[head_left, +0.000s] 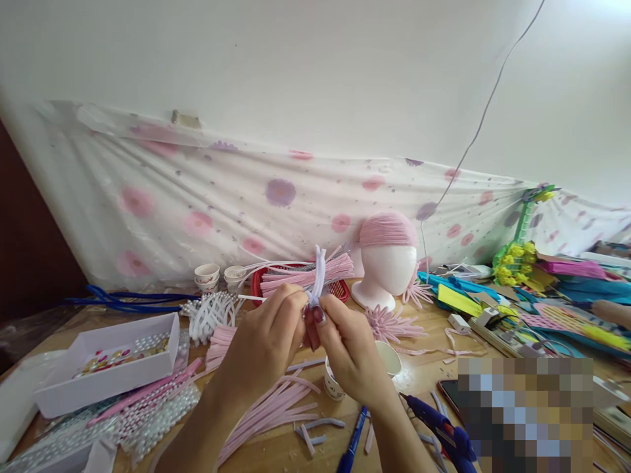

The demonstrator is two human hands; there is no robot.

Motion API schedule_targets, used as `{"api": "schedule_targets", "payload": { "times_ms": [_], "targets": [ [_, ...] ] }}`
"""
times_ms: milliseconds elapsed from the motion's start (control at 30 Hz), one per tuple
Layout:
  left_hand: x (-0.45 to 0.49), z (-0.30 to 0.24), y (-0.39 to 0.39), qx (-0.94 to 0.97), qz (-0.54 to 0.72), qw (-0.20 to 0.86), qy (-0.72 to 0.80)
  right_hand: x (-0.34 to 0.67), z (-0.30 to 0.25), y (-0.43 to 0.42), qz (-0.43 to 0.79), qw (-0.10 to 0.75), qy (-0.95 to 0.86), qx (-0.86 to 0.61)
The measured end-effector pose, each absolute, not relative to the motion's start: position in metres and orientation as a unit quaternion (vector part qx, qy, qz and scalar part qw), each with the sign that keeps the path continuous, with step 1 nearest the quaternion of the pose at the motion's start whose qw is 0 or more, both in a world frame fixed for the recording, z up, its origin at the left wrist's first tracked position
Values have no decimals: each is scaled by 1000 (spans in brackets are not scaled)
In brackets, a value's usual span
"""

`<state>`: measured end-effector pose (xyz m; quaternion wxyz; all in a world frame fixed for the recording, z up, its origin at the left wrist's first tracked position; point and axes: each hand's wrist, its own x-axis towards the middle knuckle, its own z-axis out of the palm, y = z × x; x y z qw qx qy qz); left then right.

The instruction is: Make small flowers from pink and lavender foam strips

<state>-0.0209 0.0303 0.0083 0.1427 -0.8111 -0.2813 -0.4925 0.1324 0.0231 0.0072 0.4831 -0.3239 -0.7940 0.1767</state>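
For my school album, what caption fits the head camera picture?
Left hand and right hand pinch pale strips above a cluttered table, near a pink-topped dummy head.

No writing can be read; the small marks on the paper cup (333,387) are illegible.

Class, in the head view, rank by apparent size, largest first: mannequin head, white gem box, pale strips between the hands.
1. White gem box
2. Mannequin head
3. Pale strips

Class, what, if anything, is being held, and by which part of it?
Pale fuzzy strips, pinched below their upright tips by the left grip and right grip; their lower ends are hidden.
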Motion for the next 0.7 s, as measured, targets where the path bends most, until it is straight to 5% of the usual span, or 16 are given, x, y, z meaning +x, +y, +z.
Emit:
{"api": "schedule_targets", "payload": {
  "times_ms": [267, 433, 700],
  "targets": [
    [-23, 5, 42, -805, -495, 181, -272, 131, 4, 21, 165, 571, -731, -335],
    [-21, 4, 36, -821, -468, 173, -275, 124, 1, 20, 67, 541, -736, -401],
    [-23, 7, 33, -821, -458, 229, -252, 131, 5, 22, 221, 511, -726, -404]
  ]
}}
